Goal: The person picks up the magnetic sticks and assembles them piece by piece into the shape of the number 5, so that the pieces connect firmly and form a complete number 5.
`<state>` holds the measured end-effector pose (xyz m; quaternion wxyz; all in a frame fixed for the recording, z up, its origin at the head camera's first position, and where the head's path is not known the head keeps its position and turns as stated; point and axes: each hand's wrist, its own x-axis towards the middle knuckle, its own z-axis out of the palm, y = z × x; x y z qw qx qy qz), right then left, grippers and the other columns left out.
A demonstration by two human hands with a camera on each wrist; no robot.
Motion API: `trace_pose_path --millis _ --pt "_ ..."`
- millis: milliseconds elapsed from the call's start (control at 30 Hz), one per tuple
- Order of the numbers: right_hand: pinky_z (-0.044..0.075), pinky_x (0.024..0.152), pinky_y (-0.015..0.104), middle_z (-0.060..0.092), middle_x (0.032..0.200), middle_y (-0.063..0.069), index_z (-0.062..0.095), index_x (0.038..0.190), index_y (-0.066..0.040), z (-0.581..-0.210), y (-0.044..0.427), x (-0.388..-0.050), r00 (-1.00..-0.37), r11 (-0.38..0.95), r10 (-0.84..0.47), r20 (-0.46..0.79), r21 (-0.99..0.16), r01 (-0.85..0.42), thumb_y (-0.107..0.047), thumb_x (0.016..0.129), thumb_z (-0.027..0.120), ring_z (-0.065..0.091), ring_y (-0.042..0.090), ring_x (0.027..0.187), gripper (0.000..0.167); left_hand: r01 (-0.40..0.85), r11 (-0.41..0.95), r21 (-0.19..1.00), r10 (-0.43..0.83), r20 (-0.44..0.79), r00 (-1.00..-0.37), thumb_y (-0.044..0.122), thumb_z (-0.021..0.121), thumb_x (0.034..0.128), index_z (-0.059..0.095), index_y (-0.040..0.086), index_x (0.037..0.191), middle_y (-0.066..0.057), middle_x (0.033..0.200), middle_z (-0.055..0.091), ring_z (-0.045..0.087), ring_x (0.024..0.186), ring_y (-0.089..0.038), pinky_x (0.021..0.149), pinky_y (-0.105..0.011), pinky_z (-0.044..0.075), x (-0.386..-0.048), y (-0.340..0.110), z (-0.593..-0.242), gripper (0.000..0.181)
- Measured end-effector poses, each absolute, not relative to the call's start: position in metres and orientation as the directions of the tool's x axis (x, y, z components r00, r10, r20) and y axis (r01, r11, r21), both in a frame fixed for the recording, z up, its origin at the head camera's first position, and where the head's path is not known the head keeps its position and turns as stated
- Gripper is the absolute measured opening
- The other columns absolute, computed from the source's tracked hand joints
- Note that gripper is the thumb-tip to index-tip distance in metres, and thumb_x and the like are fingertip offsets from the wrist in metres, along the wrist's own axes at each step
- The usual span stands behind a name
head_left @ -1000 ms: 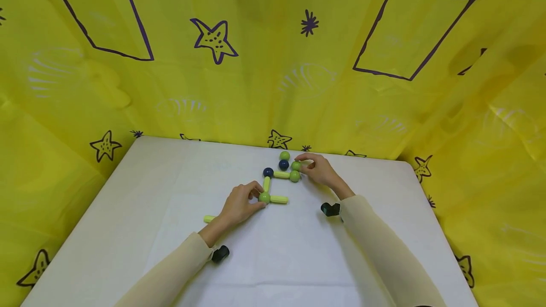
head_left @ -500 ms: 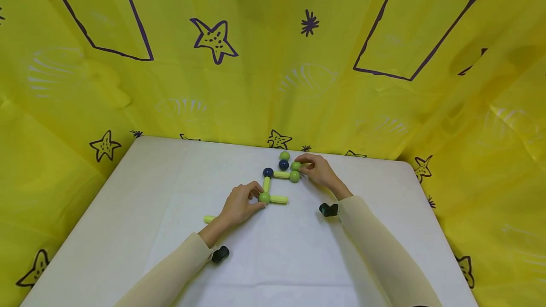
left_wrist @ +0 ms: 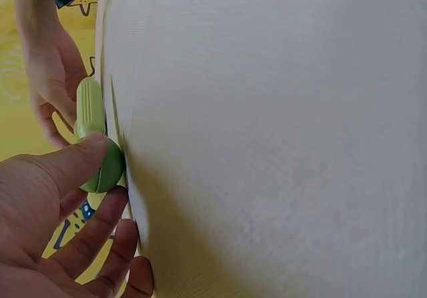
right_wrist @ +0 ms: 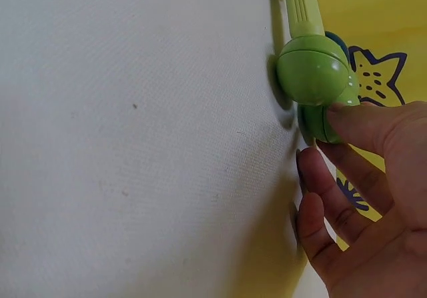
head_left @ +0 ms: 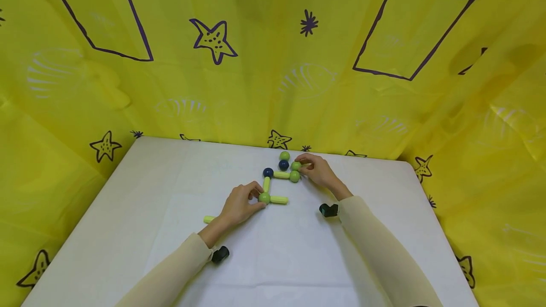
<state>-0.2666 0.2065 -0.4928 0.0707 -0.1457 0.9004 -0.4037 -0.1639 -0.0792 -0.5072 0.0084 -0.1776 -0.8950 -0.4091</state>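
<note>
Head view: over a white bench [head_left: 183, 169], the left hand [head_left: 241, 203] pinches a green corner ball [head_left: 265, 197] between thumb and fingers. From that ball a front rod [head_left: 279, 200], pale green, points right, its other end free, while a side rod [head_left: 266, 184] runs away from the person to a dark blue joint ball [head_left: 268, 172]. A back rod [head_left: 281, 175] leads right from there to a green end ball [head_left: 295, 176], so the joined pieces lie flat as three sides of a box, open on the right.

Just beyond the end ball, the right hand [head_left: 319, 169] pinches a second green ball [head_left: 296, 166]; the right wrist view shows the thumb laid on it and the other fingers apart and bent below. Whether the two green balls touch, I cannot tell. Near them sit a loose blue ball [head_left: 283, 165] and, behind it, a far green ball [head_left: 284, 156]. One more pale rod [head_left: 209, 219] lies by the left wrist, partly hidden. Both sleeves [head_left: 379, 245] are cream, with a small black camera [head_left: 329, 210] at each wrist. Yellow curtain [head_left: 256, 94] with drawn stars hangs around the bench.
</note>
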Motion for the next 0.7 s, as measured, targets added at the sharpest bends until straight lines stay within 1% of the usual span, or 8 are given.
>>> trace_pose_path --millis 100,267,367,533,700 --pt "0.052 0.095 0.046 0.068 0.130 0.011 0.068 0.125 -0.012 -0.493 0.207 -0.267 -0.953 0.637 -0.302 -0.016 -0.748 -0.189 -0.010 0.099 0.070 0.063 0.032 0.120 0.027 0.324 0.603 0.729 0.310 0.160 -0.937 0.016 0.086 0.0840 0.069 0.013 0.104 -0.001 0.092 0.074 0.056 0.081 -0.018 0.075 -0.034 0.042 -0.164 -0.079 -0.507 0.027" --pt "0.055 0.089 0.043 0.066 0.133 0.012 0.068 0.128 -0.013 -0.492 0.212 -0.265 -0.966 0.631 -0.257 -0.025 -0.762 -0.148 -0.009 0.098 0.070 0.065 0.033 0.114 0.030 0.331 0.597 0.731 0.312 0.169 -0.935 0.015 0.086 0.0836 0.069 0.012 0.104 -0.002 0.091 0.074 0.057 0.081 -0.020 0.077 -0.035 0.041 -0.164 -0.078 -0.506 0.027" --pt "0.056 0.084 0.041 0.066 0.133 0.014 0.067 0.129 -0.012 -0.489 0.216 -0.261 -0.970 0.622 -0.243 -0.017 -0.770 -0.142 -0.007 0.098 0.069 0.067 0.033 0.107 0.031 0.330 0.599 0.729 0.312 0.167 -0.935 0.015 0.086 0.0835 0.069 0.012 0.104 -0.002 0.091 0.074 0.057 0.080 -0.021 0.076 -0.035 0.041 -0.164 -0.078 -0.505 0.027" --pt "0.056 0.076 0.036 0.067 0.129 0.018 0.067 0.129 -0.010 -0.489 0.226 -0.253 -0.974 0.611 -0.227 0.016 -0.776 -0.155 -0.007 0.097 0.069 0.069 0.028 0.091 0.032 0.327 0.604 0.727 0.313 0.162 -0.936 0.015 0.086 0.0835 0.069 0.012 0.104 -0.001 0.090 0.074 0.056 0.080 -0.020 0.075 -0.034 0.041 -0.164 -0.077 -0.505 0.027" --pt "0.055 0.074 0.034 0.069 0.125 0.018 0.067 0.128 -0.009 -0.489 0.237 -0.243 -0.975 0.595 -0.219 0.047 -0.785 -0.172 -0.008 0.096 0.071 0.069 0.026 0.085 0.032 0.330 0.600 0.729 0.312 0.166 -0.935 0.014 0.086 0.0834 0.069 0.012 0.104 -0.001 0.090 0.074 0.056 0.079 -0.019 0.074 -0.034 0.041 -0.165 -0.077 -0.505 0.027"
